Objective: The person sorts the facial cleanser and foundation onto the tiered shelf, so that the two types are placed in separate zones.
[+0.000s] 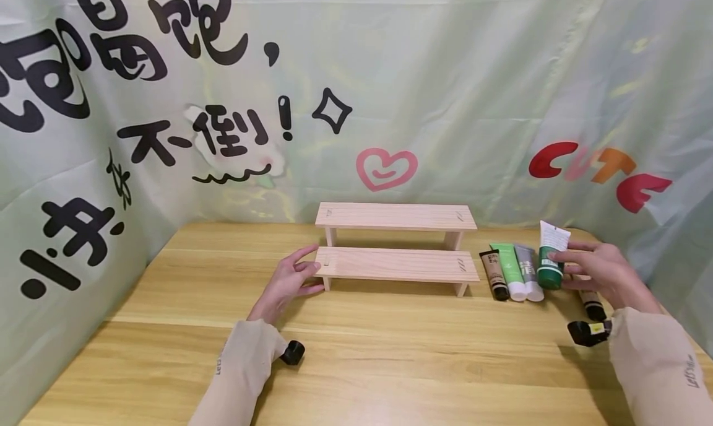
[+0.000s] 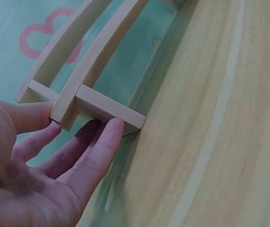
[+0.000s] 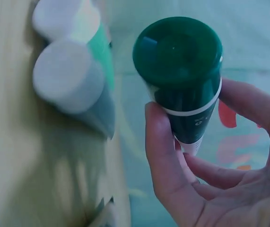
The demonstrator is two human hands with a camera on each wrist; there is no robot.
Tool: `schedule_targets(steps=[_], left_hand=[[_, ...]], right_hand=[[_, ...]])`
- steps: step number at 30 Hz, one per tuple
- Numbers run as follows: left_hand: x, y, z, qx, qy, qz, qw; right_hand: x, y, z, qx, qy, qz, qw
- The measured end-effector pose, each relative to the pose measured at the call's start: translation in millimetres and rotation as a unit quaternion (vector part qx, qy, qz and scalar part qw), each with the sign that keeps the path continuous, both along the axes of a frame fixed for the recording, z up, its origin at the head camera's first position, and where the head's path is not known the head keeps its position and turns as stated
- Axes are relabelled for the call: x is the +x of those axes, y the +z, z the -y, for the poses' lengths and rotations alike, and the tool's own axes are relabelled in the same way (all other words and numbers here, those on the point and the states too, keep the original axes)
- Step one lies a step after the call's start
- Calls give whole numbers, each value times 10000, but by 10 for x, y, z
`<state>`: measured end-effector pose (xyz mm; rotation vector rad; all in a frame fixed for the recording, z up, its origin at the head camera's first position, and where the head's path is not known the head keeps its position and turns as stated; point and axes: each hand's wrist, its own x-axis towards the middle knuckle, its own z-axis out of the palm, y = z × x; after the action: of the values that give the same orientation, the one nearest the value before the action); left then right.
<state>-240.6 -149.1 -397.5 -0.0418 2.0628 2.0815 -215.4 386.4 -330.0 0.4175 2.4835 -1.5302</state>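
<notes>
My right hand (image 1: 604, 268) grips a dark green and white squeeze tube (image 1: 551, 259), its green cap facing down, above the tabletop at the right. In the right wrist view the fingers pinch the tube (image 3: 179, 66) around its sides, just past the cap. At the left end of a two-step wooden display shelf (image 1: 398, 265), my left hand (image 1: 286, 280) touches the lower step. The left wrist view shows its fairly straight fingers against the board's end and the leg (image 2: 108, 109).
Beside the raised tube lie a brown tube (image 1: 492, 271), a light green tube (image 1: 508, 268) and a grey tube (image 1: 526, 268). Another dark-capped tube (image 1: 592, 305) lies partly under the right hand. A printed cloth backdrop (image 1: 445, 91) hangs behind the wooden table (image 1: 390, 358).
</notes>
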Motion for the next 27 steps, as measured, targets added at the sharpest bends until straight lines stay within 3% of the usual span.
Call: schedule_targets(steps=[11, 18, 24, 27], left_hand=[[-4, 3, -23, -4, 93, 60, 9999], [-1, -1, -36, 17, 84, 96, 9999], [6, 1, -27, -9, 113, 119, 9999], [11, -2, -25, -60, 103, 75, 9999]], right_hand=[[-82, 54, 178, -813, 460, -373, 9949], [-104, 78, 315, -1496, 454, -682, 9853], [-154, 124, 445, -1435, 407, -877, 9849], [-173, 128, 496, -1735, 218, -924, 9803]])
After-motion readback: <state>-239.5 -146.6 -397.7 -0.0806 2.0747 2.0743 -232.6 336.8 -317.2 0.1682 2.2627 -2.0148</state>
